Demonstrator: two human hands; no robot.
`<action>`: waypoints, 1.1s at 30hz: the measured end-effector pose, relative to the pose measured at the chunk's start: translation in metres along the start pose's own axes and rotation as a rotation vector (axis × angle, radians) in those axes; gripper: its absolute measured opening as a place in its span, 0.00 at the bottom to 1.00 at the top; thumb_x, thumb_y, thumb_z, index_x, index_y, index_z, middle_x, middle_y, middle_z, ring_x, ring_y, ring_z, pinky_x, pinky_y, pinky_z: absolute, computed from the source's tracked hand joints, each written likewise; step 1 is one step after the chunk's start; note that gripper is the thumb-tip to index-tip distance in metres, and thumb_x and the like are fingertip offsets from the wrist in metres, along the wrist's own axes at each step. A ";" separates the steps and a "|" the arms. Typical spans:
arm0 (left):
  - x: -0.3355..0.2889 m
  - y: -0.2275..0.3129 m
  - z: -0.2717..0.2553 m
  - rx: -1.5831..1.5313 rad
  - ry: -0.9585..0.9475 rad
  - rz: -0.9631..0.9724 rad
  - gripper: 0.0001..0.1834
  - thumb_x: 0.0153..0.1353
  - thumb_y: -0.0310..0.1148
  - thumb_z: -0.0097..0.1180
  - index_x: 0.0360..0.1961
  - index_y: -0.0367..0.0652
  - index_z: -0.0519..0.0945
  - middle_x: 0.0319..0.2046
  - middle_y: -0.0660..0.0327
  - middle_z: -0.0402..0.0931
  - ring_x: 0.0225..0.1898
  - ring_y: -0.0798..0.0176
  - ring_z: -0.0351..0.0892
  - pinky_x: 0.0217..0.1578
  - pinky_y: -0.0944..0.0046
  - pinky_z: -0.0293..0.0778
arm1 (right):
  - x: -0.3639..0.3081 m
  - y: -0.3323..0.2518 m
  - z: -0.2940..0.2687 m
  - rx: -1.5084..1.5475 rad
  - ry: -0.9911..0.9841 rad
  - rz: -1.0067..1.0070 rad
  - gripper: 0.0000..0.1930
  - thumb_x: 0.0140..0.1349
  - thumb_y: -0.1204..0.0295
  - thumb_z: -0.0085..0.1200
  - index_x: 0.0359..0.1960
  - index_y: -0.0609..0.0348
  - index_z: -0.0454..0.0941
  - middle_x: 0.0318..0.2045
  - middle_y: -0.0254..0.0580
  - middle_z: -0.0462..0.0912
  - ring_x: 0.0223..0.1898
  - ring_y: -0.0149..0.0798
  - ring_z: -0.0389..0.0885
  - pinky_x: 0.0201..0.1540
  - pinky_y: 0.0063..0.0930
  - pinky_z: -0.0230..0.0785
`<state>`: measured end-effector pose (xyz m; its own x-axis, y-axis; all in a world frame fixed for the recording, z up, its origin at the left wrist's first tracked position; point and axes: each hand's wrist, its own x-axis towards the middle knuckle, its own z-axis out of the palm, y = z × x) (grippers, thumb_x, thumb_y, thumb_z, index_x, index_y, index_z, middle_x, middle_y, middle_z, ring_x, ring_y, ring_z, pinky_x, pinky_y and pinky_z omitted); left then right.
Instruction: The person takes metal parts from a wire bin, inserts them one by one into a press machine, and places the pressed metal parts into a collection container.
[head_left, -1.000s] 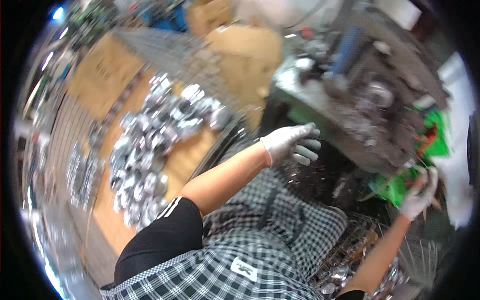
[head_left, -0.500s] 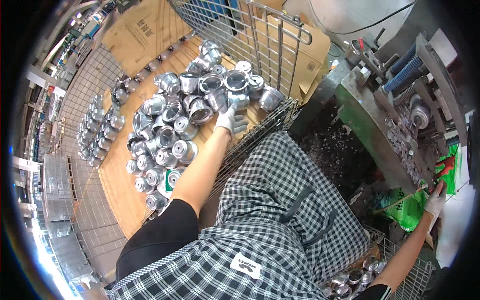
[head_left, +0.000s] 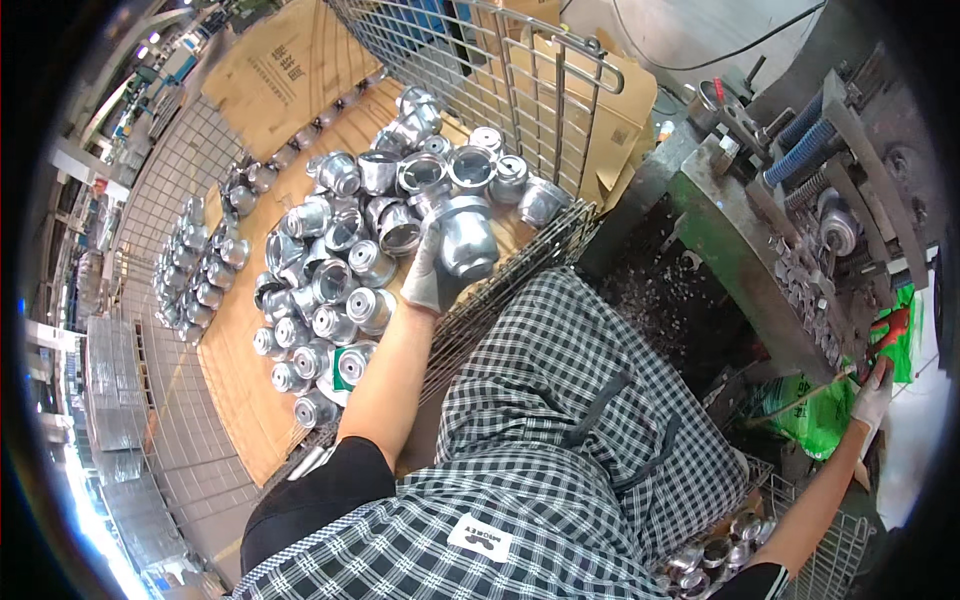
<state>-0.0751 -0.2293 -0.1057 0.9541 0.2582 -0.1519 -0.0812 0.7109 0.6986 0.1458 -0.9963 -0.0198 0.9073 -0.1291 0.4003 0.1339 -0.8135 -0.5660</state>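
My gloved left hand (head_left: 428, 272) is closed on a shiny metal cup (head_left: 467, 240) with a flanged rim. The cup is held tilted, rim up, just above the near side of a pile of similar metal cups (head_left: 372, 262). The pile lies on a brown cardboard sheet (head_left: 232, 400) in a wire cage. At the far right, my gloved right hand (head_left: 872, 398) reaches up to the lower end of a red handle (head_left: 888, 330), its fingers curled at it; the grip is partly hidden. Green plastic bags (head_left: 812, 418) hang or lie beside this hand.
A wire mesh panel (head_left: 530, 90) stands behind the pile. On the right is a greasy machine with a green side (head_left: 735, 265), blue springs (head_left: 795, 150) and metal chips. More cups (head_left: 715, 555) sit in a lower wire basket by my right arm. Flattened cardboard (head_left: 285, 80) stands at the back.
My left hand has closed on a cup at the pile's edge and lifted it slightly toward me. The right hand stays at the red handle.
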 end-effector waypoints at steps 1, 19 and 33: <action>0.001 0.004 0.004 -0.030 -0.010 -0.025 0.45 0.56 0.69 0.46 0.61 0.42 0.66 0.52 0.55 0.74 0.47 0.52 0.79 0.46 0.52 0.78 | -0.001 -0.021 0.014 0.005 -0.003 -0.004 0.23 0.70 0.50 0.42 0.58 0.50 0.68 0.39 0.39 0.80 0.38 0.31 0.76 0.38 0.25 0.69; 0.037 -0.070 0.112 -0.222 -0.121 -0.363 0.40 0.55 0.69 0.45 0.59 0.51 0.70 0.45 0.61 0.77 0.36 0.58 0.79 0.26 0.63 0.75 | -0.169 -0.196 0.066 1.326 -0.407 0.720 0.35 0.61 0.45 0.46 0.57 0.66 0.68 0.46 0.62 0.78 0.40 0.54 0.82 0.41 0.44 0.77; -0.037 -0.039 0.066 -0.182 0.087 -0.260 0.39 0.58 0.68 0.42 0.55 0.46 0.73 0.40 0.55 0.80 0.27 0.55 0.80 0.21 0.62 0.73 | 0.020 -0.281 0.210 2.245 0.089 0.878 0.30 0.51 0.46 0.58 0.46 0.59 0.71 0.38 0.49 0.77 0.37 0.52 0.77 0.41 0.46 0.78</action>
<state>-0.0877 -0.3099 -0.0812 0.9221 0.1018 -0.3733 0.1044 0.8636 0.4932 0.2099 -0.6517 -0.0041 0.9617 -0.0237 -0.2730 -0.0087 0.9931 -0.1168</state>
